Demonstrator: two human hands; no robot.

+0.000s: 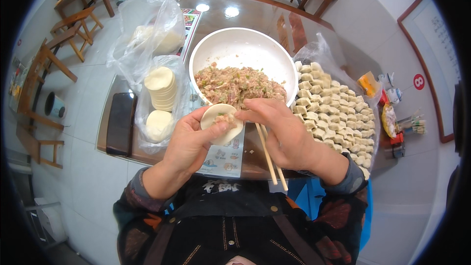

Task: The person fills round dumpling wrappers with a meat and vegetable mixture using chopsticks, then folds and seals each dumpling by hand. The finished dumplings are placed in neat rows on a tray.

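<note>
A round dumpling wrapper (232, 135) with a small lump of meat filling (224, 119) lies across the fingers of my left hand (189, 141). The left thumb presses on the filling. My right hand (285, 129) has its fingertips at the wrapper's right edge. Below the right palm a pair of wooden chopsticks (271, 158) slants toward me; their upper ends are hidden, and I cannot tell whether the hand touches them. Just beyond both hands stands a large white bowl (241, 46) holding minced filling (239, 84) flecked with green.
Wrapper stacks (160, 87) sit in a plastic bag at left, beside a dark phone (121, 124). Another plastic bag (154, 18) lies behind them. Rows of finished dumplings (331, 110) fill the right side. Condiment packets and jars (390, 117) stand farther right. A printed paper sheet (224, 160) lies under my hands.
</note>
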